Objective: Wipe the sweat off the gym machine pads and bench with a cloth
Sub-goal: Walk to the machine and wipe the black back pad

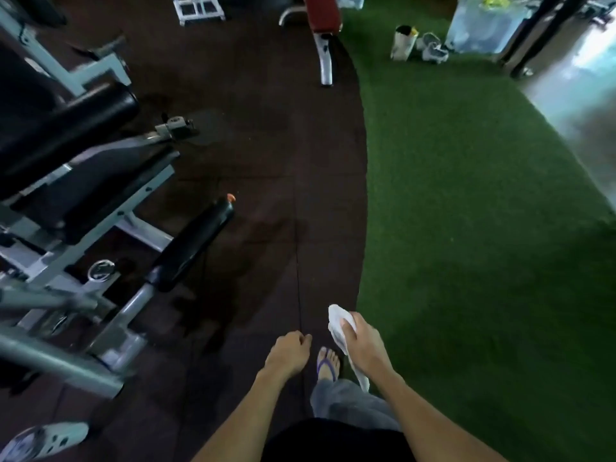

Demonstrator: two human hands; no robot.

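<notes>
Low in the frame, our right hand [361, 341] grips the white cloth [340, 331], one end hanging down. Our left hand [290, 352] beside it holds nothing, fingers loosely curled. Black machine pads [193, 243] sit at left; a red bench [321, 11] stands at top centre.

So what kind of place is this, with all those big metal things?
It looks like a gym. On the left stands a steel exercise machine with black roller pads, a red padded bench stands farther off, and the floor is dark rubber matting beside green artificial turf.
</notes>
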